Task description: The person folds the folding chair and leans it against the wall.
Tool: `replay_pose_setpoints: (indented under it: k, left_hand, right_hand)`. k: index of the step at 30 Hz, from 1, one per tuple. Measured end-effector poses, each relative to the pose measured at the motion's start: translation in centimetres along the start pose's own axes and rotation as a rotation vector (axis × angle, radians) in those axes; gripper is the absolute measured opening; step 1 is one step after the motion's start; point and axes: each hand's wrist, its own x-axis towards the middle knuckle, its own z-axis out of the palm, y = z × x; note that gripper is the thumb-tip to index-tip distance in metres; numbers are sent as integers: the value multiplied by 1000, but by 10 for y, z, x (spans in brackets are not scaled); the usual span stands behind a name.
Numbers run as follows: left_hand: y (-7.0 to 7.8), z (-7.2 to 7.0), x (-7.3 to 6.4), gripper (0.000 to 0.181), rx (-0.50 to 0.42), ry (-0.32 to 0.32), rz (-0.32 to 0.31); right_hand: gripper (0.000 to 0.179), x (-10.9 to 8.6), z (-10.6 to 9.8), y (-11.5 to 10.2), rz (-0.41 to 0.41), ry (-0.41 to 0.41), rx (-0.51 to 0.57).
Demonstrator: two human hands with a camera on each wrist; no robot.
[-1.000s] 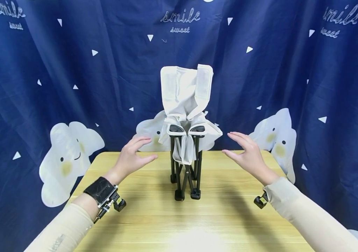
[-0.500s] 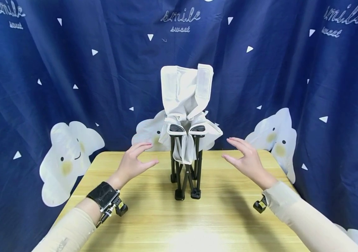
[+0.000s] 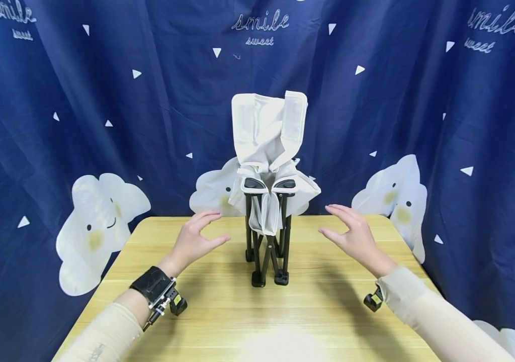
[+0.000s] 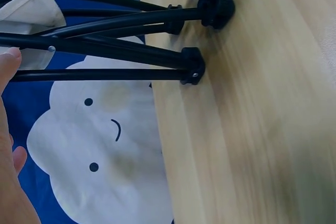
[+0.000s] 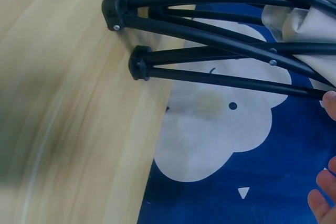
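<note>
A small folding chair (image 3: pixel 268 133) with white fabric and a black tube frame stands folded upright on the table (image 3: pixel 221 311). Its crossed legs (image 4: pixel 131 51) fill the upper part of the left wrist view, black feet on the wood. To its left my left hand (image 3: pixel 194 241) hovers apart from the chair, thumb and fingers spread in a C shape. On the other side my right hand (image 3: pixel 354 236) mirrors it, also apart and holding nothing. Fingertips (image 5: pixel 317 203) of the right hand show at the edge of the right wrist view.
Behind the table hangs a dark blue curtain (image 3: pixel 171 100) printed with white clouds and triangles. A wrist camera (image 3: pixel 178 303) is strapped to the left wrist, and another wrist camera (image 3: pixel 373 300) sits by the right sleeve.
Both hands have lowered slightly, and the left has shifted a little to the right. The folding chair has stayed in place.
</note>
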Motion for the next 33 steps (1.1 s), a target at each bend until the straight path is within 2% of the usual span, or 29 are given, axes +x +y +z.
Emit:
replay_pose_setpoints:
  k: [9,21,33]
  left_hand:
    - [-5,11,-14,62,1,5,3]
    - [-3,19,-31,64,14,-19,-41]
    - [-1,23,-44,64,19,-12,-69]
  right_hand:
    - [60,-16,7,4,9,-23,-15]
    - [61,-34,14,5,21,-37,-31]
    - [61,-49,22,6,60,-64,-59]
